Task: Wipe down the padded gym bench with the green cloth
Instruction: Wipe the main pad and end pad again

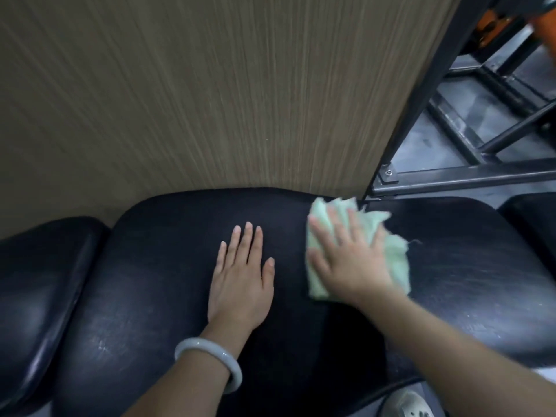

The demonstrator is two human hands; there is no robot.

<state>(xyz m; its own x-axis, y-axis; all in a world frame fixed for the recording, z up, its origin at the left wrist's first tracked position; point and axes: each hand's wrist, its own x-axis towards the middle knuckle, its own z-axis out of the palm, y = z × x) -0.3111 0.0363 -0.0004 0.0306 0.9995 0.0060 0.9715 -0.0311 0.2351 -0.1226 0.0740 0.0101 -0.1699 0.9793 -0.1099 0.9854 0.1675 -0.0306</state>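
The black padded gym bench (144, 281) fills the lower half of the head view, lying left to right. My left hand (240, 278) lies flat on the middle of its main pad, fingers straight and pointing away from me. A pale bangle sits on that wrist. To its right, my right hand (349, 260) presses flat on the pale green cloth (397, 257), fingers spread. The cloth lies crumpled on the pad near the far edge, and the hand looks blurred.
A wood-grain wall panel (195, 91) rises directly behind the bench. Black steel frame bars (469, 173) and grey floor lie at the upper right. A separate smaller pad (36, 281) adjoins on the left, another (529, 218) at the far right.
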